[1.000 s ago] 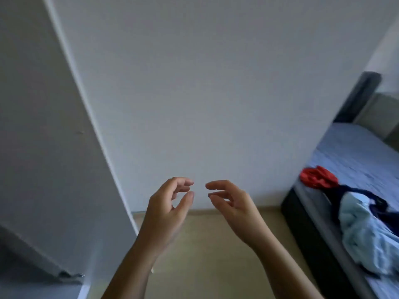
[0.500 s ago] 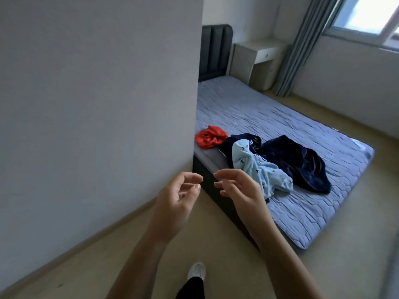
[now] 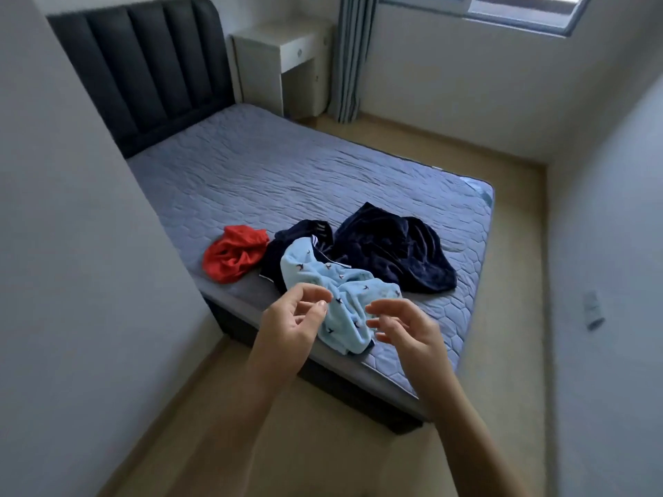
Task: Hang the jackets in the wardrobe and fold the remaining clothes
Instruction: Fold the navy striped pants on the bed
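Bed [image 3: 287,166] ahead | your left hand [image 3: 287,324], right hand [image 3: 409,331] loosely curled, empty | blue top [image 3: 358,281] at 12 o'clock may drag dark clothes [image 3: 391,249] along.

A home bedroom: a bed [image 3: 305,174] with padded headboard [image 3: 143,73] at eleven o'clock, nightstand [image 3: 283,55] and curtain [image 3: 349,59] at twelve.

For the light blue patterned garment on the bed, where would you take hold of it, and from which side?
Take the light blue garment by its bunched near end, coming from above on the near side. That end lies free at the mattress edge, while its far end lies over a dark striped garment, where a pinch might catch both.
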